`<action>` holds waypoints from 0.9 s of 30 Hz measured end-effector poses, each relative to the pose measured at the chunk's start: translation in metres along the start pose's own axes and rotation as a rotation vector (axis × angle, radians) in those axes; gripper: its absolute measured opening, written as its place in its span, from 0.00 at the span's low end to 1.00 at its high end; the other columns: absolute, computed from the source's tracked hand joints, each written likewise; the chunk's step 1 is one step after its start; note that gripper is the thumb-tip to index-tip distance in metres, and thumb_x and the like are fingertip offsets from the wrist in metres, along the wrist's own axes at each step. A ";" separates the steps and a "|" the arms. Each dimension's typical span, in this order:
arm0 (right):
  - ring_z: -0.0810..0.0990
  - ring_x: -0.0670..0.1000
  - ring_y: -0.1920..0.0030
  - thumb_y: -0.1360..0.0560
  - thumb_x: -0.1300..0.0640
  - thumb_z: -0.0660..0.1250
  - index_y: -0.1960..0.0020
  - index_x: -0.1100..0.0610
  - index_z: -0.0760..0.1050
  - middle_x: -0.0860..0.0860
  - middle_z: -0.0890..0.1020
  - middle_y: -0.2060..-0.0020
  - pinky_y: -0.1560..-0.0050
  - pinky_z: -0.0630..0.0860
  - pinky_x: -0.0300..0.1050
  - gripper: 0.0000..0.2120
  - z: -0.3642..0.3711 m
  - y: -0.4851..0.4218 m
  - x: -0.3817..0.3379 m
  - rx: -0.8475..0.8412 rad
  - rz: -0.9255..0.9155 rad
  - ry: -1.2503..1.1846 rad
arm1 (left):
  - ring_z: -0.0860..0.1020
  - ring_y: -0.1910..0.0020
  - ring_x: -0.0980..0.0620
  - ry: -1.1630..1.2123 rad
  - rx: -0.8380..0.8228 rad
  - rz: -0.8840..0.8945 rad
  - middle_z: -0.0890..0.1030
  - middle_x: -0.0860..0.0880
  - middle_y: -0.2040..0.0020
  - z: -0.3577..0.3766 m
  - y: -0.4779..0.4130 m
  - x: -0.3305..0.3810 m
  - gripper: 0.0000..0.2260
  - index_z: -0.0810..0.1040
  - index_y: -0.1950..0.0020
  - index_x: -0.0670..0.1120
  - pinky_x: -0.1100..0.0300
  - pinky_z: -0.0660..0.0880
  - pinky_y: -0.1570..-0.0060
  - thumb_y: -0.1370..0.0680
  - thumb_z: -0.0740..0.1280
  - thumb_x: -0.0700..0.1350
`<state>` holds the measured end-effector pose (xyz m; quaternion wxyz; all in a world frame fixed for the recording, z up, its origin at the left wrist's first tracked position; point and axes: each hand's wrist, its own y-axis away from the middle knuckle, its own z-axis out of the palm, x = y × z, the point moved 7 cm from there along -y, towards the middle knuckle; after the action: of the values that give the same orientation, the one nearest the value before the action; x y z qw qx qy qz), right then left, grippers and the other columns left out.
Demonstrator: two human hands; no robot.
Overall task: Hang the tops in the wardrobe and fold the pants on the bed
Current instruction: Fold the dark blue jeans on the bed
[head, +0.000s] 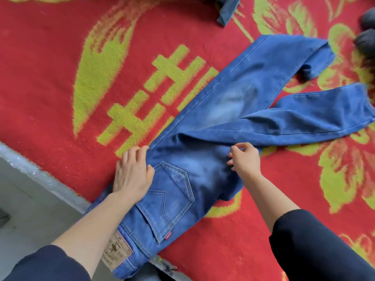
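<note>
The jeans point(223, 110) lie on the bed point(30, 167) with the seat nearest the person. They are doubled lengthwise, so one back pocket point(172, 197) faces up, and the waistband hangs a little over the bed's edge at the lower left. The legs are not yet matched. One runs straight toward the upper right, and the other crosses over it and bends off to the right. I judge the halves need lining up before any crosswise fold.

The left hand point(133, 173) rests on the outer seam beside the pocket, fingers spread and released, pressing rather than gripping (most likely to pin the seat while the far side is tugged straight). The right hand point(244, 159) is at the crotch edge where the upper leg begins, fingers curled toward the thumb. I cannot tell whether they pinch the denim or only touch it.

A leather patch point(116, 252) on the waistband carries printed lines and a small figure, too blurred to read. The red tab point(168, 237) at the pocket's edge is too small to read.

Under the jeans, the red blanket point(50, 98) shows a large yellow-green character point(162, 92), seemingly a double-happiness sign, partly covered by the denim. Another denim piece point(227, 11) lies at the top edge, well apart from the jeans. Grey floor point(24, 209) shows at the lower left.
</note>
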<state>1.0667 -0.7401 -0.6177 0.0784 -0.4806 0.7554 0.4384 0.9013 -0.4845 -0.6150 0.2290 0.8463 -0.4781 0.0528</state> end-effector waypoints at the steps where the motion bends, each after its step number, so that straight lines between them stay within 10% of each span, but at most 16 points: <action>1: 0.78 0.52 0.71 0.27 0.58 0.62 0.44 0.63 0.74 0.56 0.81 0.61 0.67 0.77 0.48 0.14 -0.011 -0.007 0.007 0.047 0.067 -0.100 | 0.67 0.36 0.41 0.012 0.019 0.067 0.69 0.43 0.33 0.001 -0.009 0.024 0.24 0.66 0.29 0.44 0.46 0.66 0.40 0.25 0.65 0.44; 7: 0.76 0.52 0.70 0.25 0.55 0.65 0.43 0.67 0.73 0.57 0.76 0.60 0.75 0.72 0.41 0.17 -0.061 -0.047 0.031 0.220 0.306 -0.541 | 0.46 0.23 0.47 -0.095 -0.083 0.330 0.46 0.46 0.21 0.033 -0.066 0.133 0.30 0.46 0.22 0.53 0.52 0.45 0.26 0.20 0.58 0.51; 13: 0.74 0.48 0.74 0.30 0.65 0.67 0.64 0.57 0.69 0.53 0.75 0.68 0.73 0.70 0.38 0.09 -0.105 -0.084 0.016 0.361 0.380 -0.960 | 0.65 0.29 0.44 -0.063 -0.216 0.235 0.69 0.47 0.29 0.035 -0.102 0.151 0.18 0.65 0.28 0.56 0.47 0.69 0.39 0.18 0.54 0.54; 16: 0.73 0.52 0.68 0.32 0.66 0.67 0.68 0.57 0.67 0.56 0.73 0.68 0.68 0.71 0.45 0.12 -0.139 -0.107 -0.035 0.510 0.097 -0.765 | 0.77 0.47 0.40 -0.025 -0.101 0.239 0.80 0.46 0.48 0.015 -0.113 0.154 0.15 0.72 0.41 0.51 0.49 0.72 0.56 0.18 0.52 0.56; 19: 0.80 0.46 0.61 0.27 0.65 0.68 0.49 0.54 0.76 0.52 0.80 0.60 0.65 0.74 0.37 0.10 -0.123 -0.124 -0.123 0.120 -0.262 -0.662 | 0.77 0.53 0.34 0.115 -0.021 0.119 0.81 0.37 0.55 0.006 -0.132 0.140 0.17 0.72 0.50 0.44 0.49 0.67 0.61 0.18 0.51 0.55; 22: 0.74 0.41 0.39 0.26 0.63 0.68 0.26 0.49 0.64 0.50 0.75 0.35 0.55 0.73 0.31 0.31 -0.085 -0.128 -0.166 -0.237 -0.386 -0.283 | 0.75 0.57 0.35 0.260 -0.012 -0.032 0.76 0.39 0.62 0.010 -0.147 0.121 0.18 0.66 0.63 0.45 0.50 0.63 0.63 0.17 0.50 0.53; 27: 0.66 0.55 0.31 0.27 0.56 0.65 0.27 0.55 0.63 0.54 0.67 0.30 0.33 0.65 0.51 0.29 -0.064 -0.132 -0.114 0.087 -0.310 0.356 | 0.70 0.65 0.41 0.286 -0.040 -0.093 0.69 0.47 0.70 0.025 -0.158 0.110 0.20 0.60 0.66 0.45 0.51 0.58 0.68 0.18 0.53 0.54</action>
<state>1.2508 -0.7327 -0.5957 0.0310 -0.6566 0.6927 0.2969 1.0889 -0.5130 -0.6566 0.3139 0.8466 -0.4019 0.1524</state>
